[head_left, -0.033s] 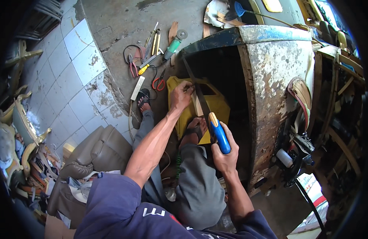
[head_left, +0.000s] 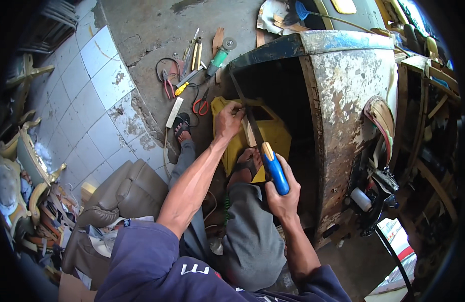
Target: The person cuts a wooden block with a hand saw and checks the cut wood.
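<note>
a dark navy t-shirt fills the lower edge of the frame, its short left sleeve ending in a stitched hem with a small dark tag. the right sleeve shows at the lower right. bold white lettering with a bit of red crosses the chest at bottom centre. both forearms are bare, as are the left hand and right hand. the loose trousers are plain grey, and dark strapped sandals show toes near the centre.
</note>
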Available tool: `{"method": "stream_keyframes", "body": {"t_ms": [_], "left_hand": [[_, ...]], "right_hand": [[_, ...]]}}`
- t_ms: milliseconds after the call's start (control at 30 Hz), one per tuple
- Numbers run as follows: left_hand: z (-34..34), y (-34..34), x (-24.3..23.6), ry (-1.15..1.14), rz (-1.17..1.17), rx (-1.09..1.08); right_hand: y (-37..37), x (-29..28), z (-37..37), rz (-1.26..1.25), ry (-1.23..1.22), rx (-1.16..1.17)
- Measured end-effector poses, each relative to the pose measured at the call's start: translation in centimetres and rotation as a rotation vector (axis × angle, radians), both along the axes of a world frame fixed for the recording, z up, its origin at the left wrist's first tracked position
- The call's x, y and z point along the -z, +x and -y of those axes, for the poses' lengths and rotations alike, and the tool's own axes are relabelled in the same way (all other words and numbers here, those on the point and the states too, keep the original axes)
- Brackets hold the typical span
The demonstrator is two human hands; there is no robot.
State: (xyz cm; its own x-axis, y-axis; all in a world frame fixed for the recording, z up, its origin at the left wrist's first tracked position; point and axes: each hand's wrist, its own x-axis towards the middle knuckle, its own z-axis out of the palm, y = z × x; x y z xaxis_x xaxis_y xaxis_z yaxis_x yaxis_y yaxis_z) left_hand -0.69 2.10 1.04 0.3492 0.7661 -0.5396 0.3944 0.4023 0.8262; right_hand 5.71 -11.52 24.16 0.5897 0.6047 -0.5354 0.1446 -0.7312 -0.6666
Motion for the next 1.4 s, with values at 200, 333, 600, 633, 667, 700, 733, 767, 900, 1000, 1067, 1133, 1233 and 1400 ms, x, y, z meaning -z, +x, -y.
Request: {"method": "stream_keyframes", "body": {"t_ms": [200,333,600,633,667,700,733,767,900,1000,1067,1133,1233,1400], "left_hand": [[-1.6,-0.1,-0.2,0.004,0.015,0.076],[-1.9,0.8,-0.9,0.018,0.046,0.077],[0.1,0.3,0.4,0.037,0.086,0.113],[0.3,0.3,0.5,0.036,0.09,0.109],[0.4,0.4,0.6,0.077,0.078,0.098],[0.6,0.5,0.6,0.118,0.066,0.086],[0.8,0.6,0.5,0.115,0.069,0.085],[0.9,0.4,0.9,0.183,0.036,0.09],[1.8,0.6,1.4,0.206,0.01,0.012],[1.3,1.2,0.3,0.027,-0.061,0.039],[0.9,0.5,1.0,0.069,-0.054,0.057],[1.1,0.0,1.3,0.094,-0.066,0.076],[0.7,0.2,0.9,0.061,-0.014,0.051],[1.0,1.9,0.1,0.043,-0.121,0.148]], "right_hand": [[0.2,0.7,1.5,0.022,0.048,0.003],[0.9,0.0,1.8,-0.009,0.042,0.035],[-1.3,0.0,3.9,-0.008,-0.016,0.125],[-1.1,-0.1,3.7,-0.01,-0.026,0.108],[-1.1,-0.2,3.6,-0.014,-0.038,0.096],[-1.2,-0.2,3.6,-0.012,-0.041,0.096],[-1.2,-0.2,3.6,0.019,-0.017,0.065],[-1.3,-0.1,3.2,0.045,0.013,0.03],[-1.5,0.3,2.4,0.157,0.092,0.002],[-1.8,-1.4,2.1,0.053,-0.043,0.084],[-2.7,-5.5,3.7,0.111,-0.026,0.012],[-3.8,-10.4,7.3,0.083,-0.106,-0.004],[-4.2,-13.8,7.8,0.05,-0.192,0.031],[0.5,3.4,-0.8,0.127,0.0,0.134]]}}
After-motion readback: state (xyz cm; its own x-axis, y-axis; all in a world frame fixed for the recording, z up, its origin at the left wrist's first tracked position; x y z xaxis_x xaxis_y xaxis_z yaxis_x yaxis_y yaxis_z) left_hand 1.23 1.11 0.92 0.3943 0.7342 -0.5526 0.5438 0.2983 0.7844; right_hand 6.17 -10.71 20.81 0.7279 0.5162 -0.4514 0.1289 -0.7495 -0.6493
